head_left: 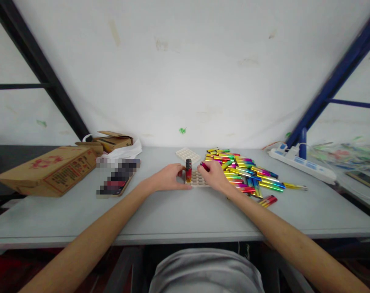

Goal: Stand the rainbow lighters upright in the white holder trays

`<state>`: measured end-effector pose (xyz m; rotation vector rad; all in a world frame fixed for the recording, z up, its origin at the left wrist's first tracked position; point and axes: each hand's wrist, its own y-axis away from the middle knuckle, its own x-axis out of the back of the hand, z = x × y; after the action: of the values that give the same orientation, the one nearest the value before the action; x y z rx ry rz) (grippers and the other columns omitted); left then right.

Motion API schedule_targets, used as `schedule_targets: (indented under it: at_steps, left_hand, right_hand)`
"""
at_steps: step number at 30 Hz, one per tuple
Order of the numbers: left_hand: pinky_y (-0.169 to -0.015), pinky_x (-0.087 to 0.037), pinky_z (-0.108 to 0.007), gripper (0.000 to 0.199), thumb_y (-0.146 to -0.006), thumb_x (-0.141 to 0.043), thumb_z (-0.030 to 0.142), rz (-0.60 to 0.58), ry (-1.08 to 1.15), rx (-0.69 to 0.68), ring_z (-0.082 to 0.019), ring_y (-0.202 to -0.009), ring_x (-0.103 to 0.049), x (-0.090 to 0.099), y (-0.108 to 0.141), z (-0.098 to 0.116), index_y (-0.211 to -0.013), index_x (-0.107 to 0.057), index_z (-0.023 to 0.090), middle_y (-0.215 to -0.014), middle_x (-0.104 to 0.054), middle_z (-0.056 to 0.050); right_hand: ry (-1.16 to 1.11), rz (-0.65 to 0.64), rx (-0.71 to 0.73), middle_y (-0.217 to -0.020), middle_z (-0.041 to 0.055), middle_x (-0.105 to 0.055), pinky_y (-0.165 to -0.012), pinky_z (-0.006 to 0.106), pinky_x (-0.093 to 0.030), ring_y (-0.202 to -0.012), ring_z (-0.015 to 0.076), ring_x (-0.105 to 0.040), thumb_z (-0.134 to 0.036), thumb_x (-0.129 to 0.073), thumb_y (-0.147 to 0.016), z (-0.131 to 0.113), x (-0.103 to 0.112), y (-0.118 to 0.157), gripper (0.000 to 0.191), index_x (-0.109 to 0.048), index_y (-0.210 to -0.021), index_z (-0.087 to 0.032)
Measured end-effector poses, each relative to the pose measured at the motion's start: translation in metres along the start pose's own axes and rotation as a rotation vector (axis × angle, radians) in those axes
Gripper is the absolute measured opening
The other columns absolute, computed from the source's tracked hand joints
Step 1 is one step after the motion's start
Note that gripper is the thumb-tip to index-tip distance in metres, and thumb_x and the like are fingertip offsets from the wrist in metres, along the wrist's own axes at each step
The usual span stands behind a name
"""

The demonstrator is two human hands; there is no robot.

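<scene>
A pale tray (199,179) with rows of round holes lies on the table in front of me. Lighters (188,171) with black tops and red-and-gold bodies stand upright in a row near its left end. My left hand (170,177) curves around that end, thumb along the front edge, its fingertips partly hidden behind the tray. Over the tray's right part, my right hand (214,175) pinches a dark red lighter (204,166), mostly covered by the fingers. Beside this hand spreads a loose heap of shiny coloured lighters (243,171).
A second pale tray (188,155) lies behind. On the left are a cardboard box (50,171), a smaller open box (113,141), a white plastic bag (124,151) and a phone (119,177). A white power strip (304,165) lies right, near a blue metal post (334,81).
</scene>
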<state>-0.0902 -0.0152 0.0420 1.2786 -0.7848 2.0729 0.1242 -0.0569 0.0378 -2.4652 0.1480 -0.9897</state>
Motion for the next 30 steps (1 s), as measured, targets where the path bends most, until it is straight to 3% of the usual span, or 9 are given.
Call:
schedule_targets:
  at_steps: [5, 9, 14, 16, 20, 30]
  left_hand:
    - [-0.073, -0.046, -0.031, 0.059, -0.073, -0.074, 0.064, 0.010, 0.005, -0.009, -0.024, -0.080, -0.063, 0.000, 0.000, 0.001, -0.104, -0.068, 0.014, -0.094, -0.070, -0.007]
    - [-0.072, -0.046, -0.031, 0.060, -0.073, -0.074, 0.065, 0.006, 0.006, 0.002, -0.024, -0.080, -0.063, 0.000, 0.000, 0.000, -0.105, -0.068, 0.015, -0.095, -0.070, -0.007]
    - [-0.074, -0.047, -0.031, 0.061, -0.073, -0.074, 0.066, 0.002, 0.011, -0.001, -0.024, -0.082, -0.064, -0.001, 0.000, 0.000, -0.105, -0.067, 0.015, -0.096, -0.071, -0.007]
    - [-0.074, -0.047, -0.031, 0.060, -0.073, -0.074, 0.066, 0.005, 0.012, -0.002, -0.024, -0.083, -0.064, -0.001, 0.000, -0.001, -0.104, -0.068, 0.015, -0.096, -0.071, -0.007]
    - [-0.074, -0.047, -0.030, 0.058, -0.073, -0.074, 0.066, -0.002, 0.013, 0.013, -0.023, -0.082, -0.064, 0.001, 0.001, 0.000, -0.102, -0.068, 0.017, -0.096, -0.071, -0.007]
    - [-0.071, -0.046, -0.030, 0.059, -0.071, -0.076, 0.066, -0.013, -0.002, 0.052, -0.023, -0.080, -0.063, 0.004, 0.001, 0.006, -0.102, -0.068, 0.016, -0.094, -0.071, -0.006]
  right_hand:
    - [0.001, 0.008, 0.032, -0.051, -0.0046, -0.036, -0.055, 0.028, -0.021, -0.054, 0.0109, -0.035, -0.041, -0.049, -0.091, -0.002, 0.005, 0.000, 0.043, -0.040, -0.055, -0.021]
    - [0.008, -0.016, 0.119, -0.060, -0.0032, -0.048, -0.059, 0.027, -0.029, -0.059, 0.0126, -0.043, -0.048, -0.047, -0.100, -0.008, 0.013, 0.000, 0.043, -0.048, -0.068, -0.020]
    - [0.083, -0.121, 0.347, -0.081, 0.0046, -0.061, -0.071, 0.029, -0.037, -0.075, 0.0167, -0.052, -0.041, -0.042, -0.106, -0.009, 0.020, 0.000, 0.036, -0.056, -0.081, -0.019]
    - [0.139, -0.162, 0.403, -0.081, 0.0053, -0.061, -0.070, 0.029, -0.036, -0.074, 0.0172, -0.052, -0.042, -0.043, -0.106, -0.008, 0.021, 0.000, 0.038, -0.059, -0.082, -0.018]
    - [0.158, -0.261, 0.296, -0.066, 0.0012, -0.059, -0.059, 0.028, -0.028, -0.058, 0.0133, -0.045, -0.044, -0.046, -0.105, -0.008, 0.023, 0.002, 0.042, -0.063, -0.078, -0.017]
    - [0.165, -0.378, 0.286, -0.071, 0.0037, -0.067, -0.059, 0.026, -0.029, -0.059, 0.0137, -0.051, -0.041, -0.054, -0.103, -0.008, 0.025, 0.003, 0.033, -0.070, -0.089, -0.015]
